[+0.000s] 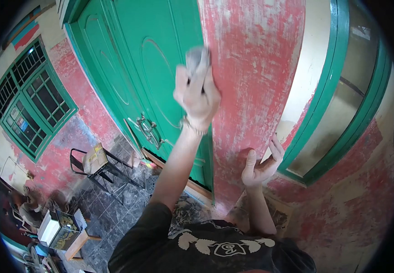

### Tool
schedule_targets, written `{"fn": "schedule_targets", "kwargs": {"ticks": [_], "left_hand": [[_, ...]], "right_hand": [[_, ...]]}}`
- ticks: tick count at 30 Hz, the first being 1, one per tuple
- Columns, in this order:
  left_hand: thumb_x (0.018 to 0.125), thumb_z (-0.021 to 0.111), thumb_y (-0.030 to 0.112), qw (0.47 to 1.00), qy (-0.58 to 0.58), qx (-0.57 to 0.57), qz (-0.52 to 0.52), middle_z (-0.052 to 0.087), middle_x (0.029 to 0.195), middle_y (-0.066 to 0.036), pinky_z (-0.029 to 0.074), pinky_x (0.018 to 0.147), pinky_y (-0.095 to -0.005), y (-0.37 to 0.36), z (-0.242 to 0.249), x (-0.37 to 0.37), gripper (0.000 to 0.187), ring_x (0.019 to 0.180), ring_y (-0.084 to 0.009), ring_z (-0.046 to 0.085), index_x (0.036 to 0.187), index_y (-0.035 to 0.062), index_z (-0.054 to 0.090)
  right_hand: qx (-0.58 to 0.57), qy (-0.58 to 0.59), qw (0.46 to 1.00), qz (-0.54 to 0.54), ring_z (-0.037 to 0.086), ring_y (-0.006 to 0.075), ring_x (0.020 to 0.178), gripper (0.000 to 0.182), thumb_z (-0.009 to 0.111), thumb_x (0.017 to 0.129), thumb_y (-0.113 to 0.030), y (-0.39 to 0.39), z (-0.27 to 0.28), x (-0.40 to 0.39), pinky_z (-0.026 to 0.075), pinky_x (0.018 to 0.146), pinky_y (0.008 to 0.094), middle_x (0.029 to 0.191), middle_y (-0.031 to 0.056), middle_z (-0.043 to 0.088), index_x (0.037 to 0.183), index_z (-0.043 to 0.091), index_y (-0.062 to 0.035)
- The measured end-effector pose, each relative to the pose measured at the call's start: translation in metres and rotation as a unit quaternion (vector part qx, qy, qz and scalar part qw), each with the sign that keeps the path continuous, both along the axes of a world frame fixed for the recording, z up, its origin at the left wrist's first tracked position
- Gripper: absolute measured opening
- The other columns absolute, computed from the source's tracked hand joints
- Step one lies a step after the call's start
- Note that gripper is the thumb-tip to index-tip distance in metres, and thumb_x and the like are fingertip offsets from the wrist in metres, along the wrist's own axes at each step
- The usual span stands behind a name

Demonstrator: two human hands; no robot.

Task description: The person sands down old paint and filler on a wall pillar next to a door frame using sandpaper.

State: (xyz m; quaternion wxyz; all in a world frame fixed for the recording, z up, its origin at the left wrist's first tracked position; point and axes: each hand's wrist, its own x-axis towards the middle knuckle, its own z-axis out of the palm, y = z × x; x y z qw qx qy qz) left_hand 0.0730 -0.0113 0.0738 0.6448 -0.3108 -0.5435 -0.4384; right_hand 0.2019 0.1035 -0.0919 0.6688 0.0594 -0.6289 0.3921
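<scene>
My left hand is closed around a grey sandpaper-like pad, blurred by motion. It is up at the left edge of a red pillar, where the pillar meets a green door. The pillar's paint is scuffed, with pale streaks showing through. Lower down, my right hand rests at the pillar's right edge, thumb apart from the fingers and pointing up. A beaded bracelet circles my left wrist.
Ornate metal door handles stick out below my left arm. A black-framed chair stands on the dark tiled floor. A glass tank is at lower left. Green-framed windows flank the scene, with green-framed glass at right.
</scene>
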Motion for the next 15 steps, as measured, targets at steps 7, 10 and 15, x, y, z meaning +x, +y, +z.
{"fn": "schedule_targets", "kwargs": {"ticks": [7,10,15], "left_hand": [[0.091,0.069,-0.003,0.998,0.05,0.024,-0.028,0.064,0.09,-0.014,0.041,0.063,-0.0347,0.01,-0.066,-0.01,0.033,0.072,-0.0232,0.05,0.123,0.0007,0.078],[0.093,0.068,0.0,0.999,-0.024,0.02,0.008,0.069,0.101,-0.017,0.041,0.067,-0.0362,0.008,-0.037,0.0,0.03,0.078,-0.0248,0.051,0.122,0.0006,0.078],[0.095,0.068,0.001,0.999,0.025,0.04,-0.006,0.06,0.086,-0.013,0.04,0.066,-0.037,0.01,-0.007,-0.009,0.024,0.076,-0.025,0.049,0.116,-0.0009,0.078]], "right_hand": [[0.036,-0.004,0.999,-0.024,0.048,0.0396,0.139,0.055,0.072,0.098,-0.012,0.006,-0.004,0.001,0.039,0.118,0.0501,0.147,0.0288,0.044,0.142,0.045,0.0066],[0.029,-0.017,0.999,-0.032,0.048,0.0415,0.139,0.058,0.072,0.098,-0.012,-0.002,0.001,0.004,0.038,0.119,0.0512,0.146,0.0304,0.044,0.144,0.044,0.0078],[0.07,-0.029,0.996,-0.038,0.041,0.0464,0.146,0.074,0.073,0.096,-0.012,0.002,0.01,0.002,0.033,0.123,0.053,0.155,0.0332,0.04,0.155,0.033,0.0102]]}}
